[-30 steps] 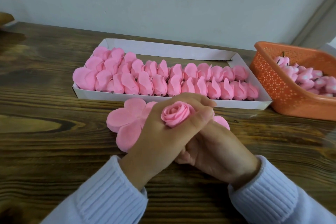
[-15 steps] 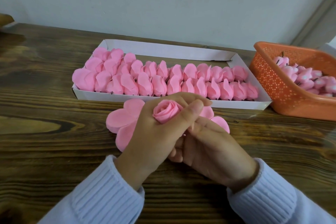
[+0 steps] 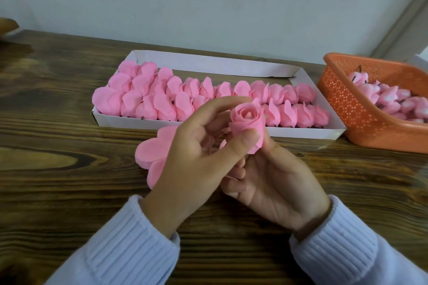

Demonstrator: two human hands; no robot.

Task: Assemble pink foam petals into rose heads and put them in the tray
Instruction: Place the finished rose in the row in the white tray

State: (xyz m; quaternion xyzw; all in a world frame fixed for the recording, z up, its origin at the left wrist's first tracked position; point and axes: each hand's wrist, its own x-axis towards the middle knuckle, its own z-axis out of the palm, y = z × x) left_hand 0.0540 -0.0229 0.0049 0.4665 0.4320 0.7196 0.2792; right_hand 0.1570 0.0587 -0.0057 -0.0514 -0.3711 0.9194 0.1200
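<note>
A pink foam rose head (image 3: 247, 122) is held above the table in front of the white cardboard tray (image 3: 301, 133). My left hand (image 3: 194, 157) pinches it, thumb pressed on its front and fingers curled behind. My right hand (image 3: 275, 183) sits under it, palm up, with fingers curled round its base. The tray holds several finished pink rose heads (image 3: 162, 99) in rows. A stack of flat pink foam petals (image 3: 152, 152) lies on the table, partly hidden behind my left hand.
An orange perforated plastic basket (image 3: 352, 109) with several pink buds stands at the right, beside the tray. The dark wooden table (image 3: 58, 180) runs back to a pale wall. A brown object (image 3: 7, 25) shows at the far left edge.
Both hands have lifted the rose head up and to the right. My left fingers have loosened round it, and my right hand has turned palm up beneath it.
</note>
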